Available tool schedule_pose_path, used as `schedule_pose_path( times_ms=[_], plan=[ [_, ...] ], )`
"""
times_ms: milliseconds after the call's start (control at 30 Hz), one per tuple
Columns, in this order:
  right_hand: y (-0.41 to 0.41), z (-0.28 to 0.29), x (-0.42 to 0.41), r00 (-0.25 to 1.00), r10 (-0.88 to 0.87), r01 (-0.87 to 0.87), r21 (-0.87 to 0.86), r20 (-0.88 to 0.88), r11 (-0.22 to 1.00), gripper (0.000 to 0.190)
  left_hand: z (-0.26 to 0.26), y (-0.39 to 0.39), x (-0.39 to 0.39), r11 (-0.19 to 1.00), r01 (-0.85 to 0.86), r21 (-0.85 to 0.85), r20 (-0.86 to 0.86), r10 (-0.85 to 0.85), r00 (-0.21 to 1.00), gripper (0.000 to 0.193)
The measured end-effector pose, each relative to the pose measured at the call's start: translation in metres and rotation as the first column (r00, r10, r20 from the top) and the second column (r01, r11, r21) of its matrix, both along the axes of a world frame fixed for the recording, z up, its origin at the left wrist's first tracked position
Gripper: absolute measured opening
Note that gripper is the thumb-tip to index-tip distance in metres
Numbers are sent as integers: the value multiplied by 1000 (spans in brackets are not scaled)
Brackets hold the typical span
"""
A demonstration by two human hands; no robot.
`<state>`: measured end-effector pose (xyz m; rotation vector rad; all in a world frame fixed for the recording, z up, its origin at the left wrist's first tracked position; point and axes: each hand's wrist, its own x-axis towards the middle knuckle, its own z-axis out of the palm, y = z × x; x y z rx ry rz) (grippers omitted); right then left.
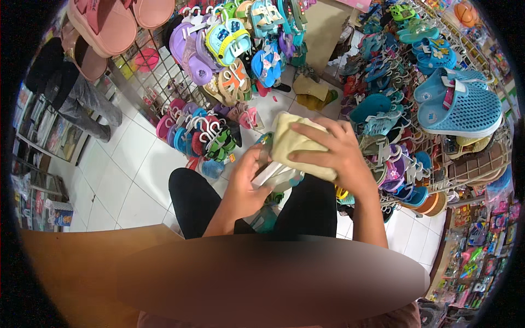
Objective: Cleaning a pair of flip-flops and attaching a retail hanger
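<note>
My left hand (pixel 245 184) grips a pair of sandals (pixel 288 179) by their white plastic hanger (pixel 268 174), above the gap between my knees. Grey soles and a bit of teal show; the rest of the pair is hidden. A folded pale yellow cloth (pixel 285 141) lies under the spread fingers of my right hand (pixel 346 153), which holds it against the upper side of the sandals. Blur on the right hand and cloth hides their exact contact.
Wire racks of children's sandals (pixel 197 53) stand ahead on the left, with more hanging sandals (pixel 379 108) on the right. Light blue clogs (pixel 459 106) jut out at the right. A person in grey trousers (pixel 88 102) stands far left. A brown wooden surface (pixel 102 258) lies at lower left.
</note>
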<state>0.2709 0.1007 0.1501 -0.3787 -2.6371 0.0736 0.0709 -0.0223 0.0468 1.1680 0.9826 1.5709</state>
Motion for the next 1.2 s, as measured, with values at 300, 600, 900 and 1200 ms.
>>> schedule_pose_path(
  times_ms=[300,600,900,1200],
  plan=[
    [17,-36,21,947,150,-256,-381,-285,888,37,6,-6,-18,989,126,-79,141,-114,983,60],
    [-49,-93,-30,334,-625,51,-648,-706,760,51,6,4,20,997,52,62,457,-75,886,60],
    [-53,-45,-41,361,-691,19,-736,-626,676,45,2,3,28,993,119,24,229,-121,966,66],
    [-29,-38,-21,597,-355,72,-392,-719,917,48,-1,8,21,988,-104,116,-267,132,955,43]
  ],
)
